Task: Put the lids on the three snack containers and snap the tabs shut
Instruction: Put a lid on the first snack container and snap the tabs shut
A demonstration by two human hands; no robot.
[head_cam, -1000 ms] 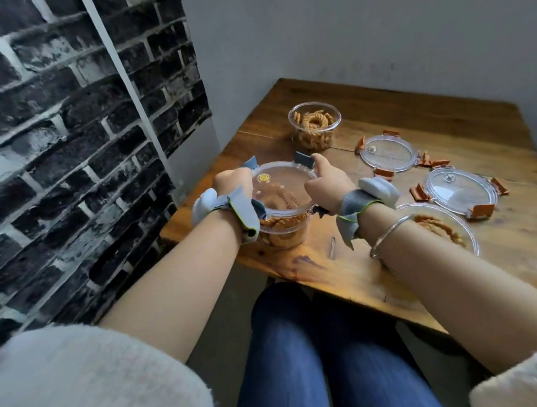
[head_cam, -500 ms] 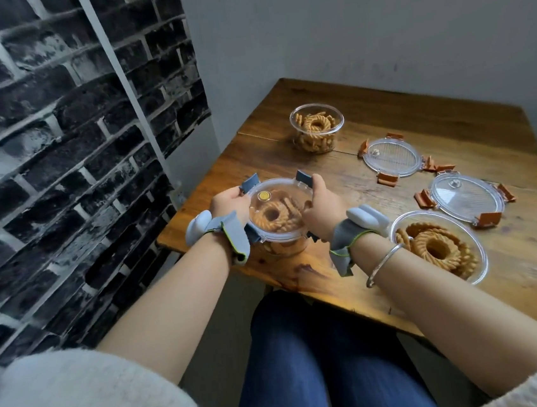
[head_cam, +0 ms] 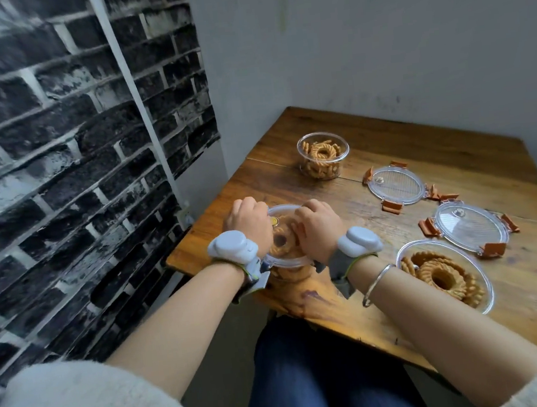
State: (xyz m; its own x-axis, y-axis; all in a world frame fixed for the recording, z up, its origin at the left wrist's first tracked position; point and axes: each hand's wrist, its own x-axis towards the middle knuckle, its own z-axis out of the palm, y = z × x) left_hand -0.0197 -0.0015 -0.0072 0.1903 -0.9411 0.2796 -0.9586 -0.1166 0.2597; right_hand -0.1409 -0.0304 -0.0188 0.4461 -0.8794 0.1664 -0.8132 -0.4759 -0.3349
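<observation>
Here the fingers of the left hand (head_cam: 250,225) are curled down over the far left edge of a clear round lid (head_cam: 284,231) that sits on a small clear round container of golden spiral snacks (head_cam: 289,272), knuckles up, pressing on the rim. The right hand (head_cam: 318,228) does the same on the lid's right side, fingers bent and closed onto the lid edge (the fingertips themselves are hidden behind the knuckles, so which tab each one touches cannot be told). A small yellow spot shows on the lid between the two hands. This container stands near the front left corner of the brown wooden table (head_cam: 439,328).

Each wrist carries a grey strap with a white rounded device, and the right forearm also wears a thin silver bangle (head_cam: 375,283).

Just to the right of that forearm sits a wide, clear, uncovered bowl of the same coiled snacks (head_cam: 444,276). Behind it lies a clear round lid with orange-brown tabs folded out (head_cam: 470,226), flat on the wood. A second such lid (head_cam: 396,185) lies further back. At the far left stands a small open round container of snacks (head_cam: 323,155), apart from both lids.
</observation>
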